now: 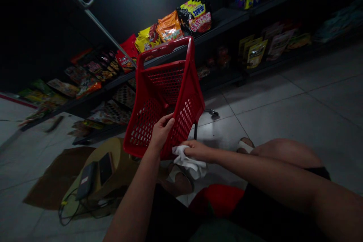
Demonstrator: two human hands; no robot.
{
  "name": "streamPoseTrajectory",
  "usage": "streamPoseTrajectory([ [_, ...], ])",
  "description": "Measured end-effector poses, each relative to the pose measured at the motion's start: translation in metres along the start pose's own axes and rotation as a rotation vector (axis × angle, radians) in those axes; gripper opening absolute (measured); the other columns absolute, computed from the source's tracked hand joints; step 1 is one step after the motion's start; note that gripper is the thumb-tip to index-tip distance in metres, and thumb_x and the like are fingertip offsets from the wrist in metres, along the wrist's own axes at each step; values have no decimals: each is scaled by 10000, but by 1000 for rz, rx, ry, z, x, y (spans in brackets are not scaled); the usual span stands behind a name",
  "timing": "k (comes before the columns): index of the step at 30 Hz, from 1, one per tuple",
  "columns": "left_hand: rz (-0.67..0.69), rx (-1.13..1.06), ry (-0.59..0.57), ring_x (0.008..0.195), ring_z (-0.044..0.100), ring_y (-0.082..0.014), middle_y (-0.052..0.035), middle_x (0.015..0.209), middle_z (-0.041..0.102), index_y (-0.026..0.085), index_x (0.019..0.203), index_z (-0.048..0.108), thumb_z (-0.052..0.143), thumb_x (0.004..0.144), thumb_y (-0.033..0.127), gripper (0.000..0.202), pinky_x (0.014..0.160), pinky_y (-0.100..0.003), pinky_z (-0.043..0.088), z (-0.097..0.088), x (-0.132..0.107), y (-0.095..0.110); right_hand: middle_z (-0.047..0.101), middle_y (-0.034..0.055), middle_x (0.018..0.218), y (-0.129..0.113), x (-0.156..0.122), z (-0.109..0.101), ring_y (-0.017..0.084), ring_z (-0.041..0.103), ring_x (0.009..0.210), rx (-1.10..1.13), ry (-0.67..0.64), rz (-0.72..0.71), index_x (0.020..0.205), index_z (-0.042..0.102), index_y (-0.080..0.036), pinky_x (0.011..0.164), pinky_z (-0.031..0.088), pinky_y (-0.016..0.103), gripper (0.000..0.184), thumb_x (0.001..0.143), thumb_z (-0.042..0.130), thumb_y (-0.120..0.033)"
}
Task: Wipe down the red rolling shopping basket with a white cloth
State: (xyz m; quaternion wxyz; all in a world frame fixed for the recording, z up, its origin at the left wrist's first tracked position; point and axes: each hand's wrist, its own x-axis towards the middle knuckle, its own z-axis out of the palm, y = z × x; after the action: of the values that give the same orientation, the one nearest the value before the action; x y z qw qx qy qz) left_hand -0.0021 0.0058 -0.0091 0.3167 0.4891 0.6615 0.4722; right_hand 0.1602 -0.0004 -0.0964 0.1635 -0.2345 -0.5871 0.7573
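A red plastic shopping cart [195,83] with perforated sides stands tilted in front of me, its handle at the top and a caster showing at the right. My left hand [162,133] grips the near edge of its basket, thumb and fingers bent together; part of the grip is hidden. In my right hand [197,150] is a crumpled white cloth [188,164], pinched and hanging down. The cloth touches or nearly touches the cart's lower corner, just right of my left hand.
Behind the cart run dark shelves [227,20] with bagged snacks [170,26]. At the left, a phone [105,168] and a dark device [86,180] with a cable lie on a round stool-like surface [113,145], beside flattened cardboard [56,174]. A metal pole [106,34] slants behind.
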Motion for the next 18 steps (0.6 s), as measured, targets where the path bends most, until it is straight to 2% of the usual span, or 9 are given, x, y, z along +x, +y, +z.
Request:
streamPoseTrajectory([
  [2,-12,-11,2,1094,671,-235,-81,1174,743,187,1167,715,715,784,486,485,1000,-375,497,0,-1,0,626,-20,834,0,-3,-9,115,551,706,-61,80,-60,990,607,-170,617,420,205,276,723,535,-158],
  [4,-19,-23,-1,1097,671,-236,-81,1183,740,190,1173,712,716,784,485,488,1000,-378,499,1,-1,1,653,2,954,1,-5,-14,138,590,803,-213,135,-124,1098,571,-177,678,449,223,385,715,576,-139],
  [8,-21,-29,-5,1101,668,-231,-76,1189,737,194,1176,709,703,795,467,469,1005,-382,499,2,-1,1,669,58,1106,2,-8,-14,196,619,989,-749,111,-331,1233,540,-194,831,475,296,407,830,570,-146],
  [10,-24,-23,2,1106,665,-230,-76,1189,737,190,1169,710,700,798,456,456,1013,-385,494,3,-1,1,669,77,1102,2,-12,-12,214,612,1026,-1049,86,-421,1296,512,-209,837,478,321,377,922,503,-165],
  [12,-15,-19,11,1102,664,-228,-77,1186,736,187,1168,708,697,803,451,451,1017,-388,490,3,-2,0,670,91,1090,1,-15,-10,225,614,1016,-1243,63,-449,1342,477,-211,801,486,332,376,973,426,-162],
  [15,23,1,19,1098,663,-224,-79,1178,736,185,1168,708,694,810,451,446,1019,-382,486,2,-2,-1,671,105,1121,-1,-15,-4,237,630,994,-1238,69,-373,1375,450,-204,772,499,337,407,971,420,-171],
  [18,35,8,11,1096,664,-223,-78,1179,735,193,1166,711,696,808,463,448,1006,-373,491,-1,0,-4,680,74,1144,-4,-8,2,211,643,988,-867,81,-246,1307,524,-217,796,504,295,437,874,530,-162],
])
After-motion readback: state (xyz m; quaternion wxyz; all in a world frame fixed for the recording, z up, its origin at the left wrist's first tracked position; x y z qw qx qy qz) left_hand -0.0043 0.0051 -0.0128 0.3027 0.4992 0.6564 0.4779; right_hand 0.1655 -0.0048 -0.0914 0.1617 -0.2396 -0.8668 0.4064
